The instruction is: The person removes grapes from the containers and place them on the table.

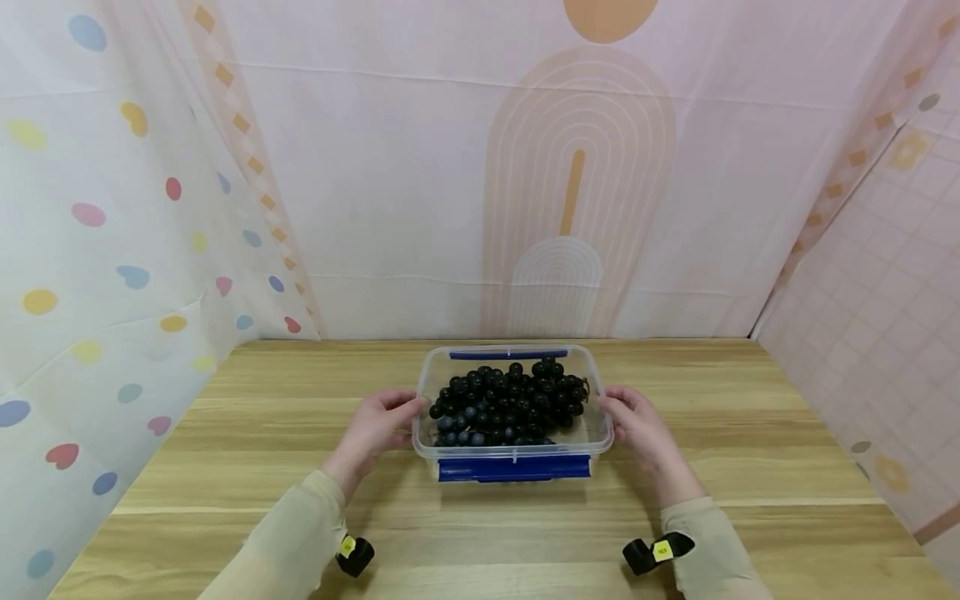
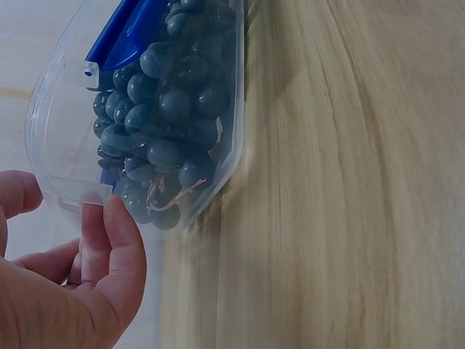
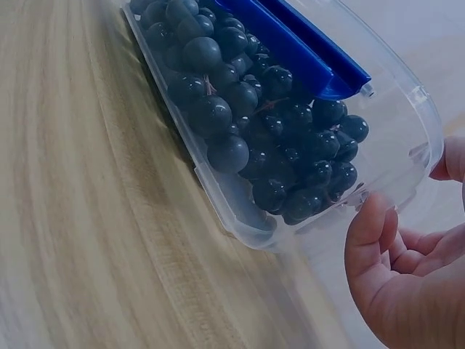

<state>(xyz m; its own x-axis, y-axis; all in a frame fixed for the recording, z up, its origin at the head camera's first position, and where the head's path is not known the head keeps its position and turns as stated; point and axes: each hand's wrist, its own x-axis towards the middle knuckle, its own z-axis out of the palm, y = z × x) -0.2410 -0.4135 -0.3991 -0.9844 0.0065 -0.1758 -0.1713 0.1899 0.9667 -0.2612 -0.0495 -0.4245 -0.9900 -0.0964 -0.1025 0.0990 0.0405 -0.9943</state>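
Note:
A clear plastic container (image 1: 516,452) with blue clips on its long sides stands at the middle of the wooden table, its top uncovered. Dark grapes (image 1: 510,400) on pink-brown stems fill much of it. My left hand (image 1: 377,429) pinches the left end of the rim, thumb on top and fingers curled beneath. At the opposite end my right hand (image 1: 643,429) grips the rim the same way. Through the clear wall the grapes (image 2: 167,109) show in the left wrist view, and the blue clip (image 3: 298,47) hangs down the side in the right wrist view.
The wooden table (image 1: 750,433) reaches back to a patterned curtain (image 1: 405,208). More curtain hangs along both sides, dotted on the left (image 1: 112,250) and checked on the right (image 1: 877,333). Black wrist cameras (image 1: 355,556) sit at both sleeves.

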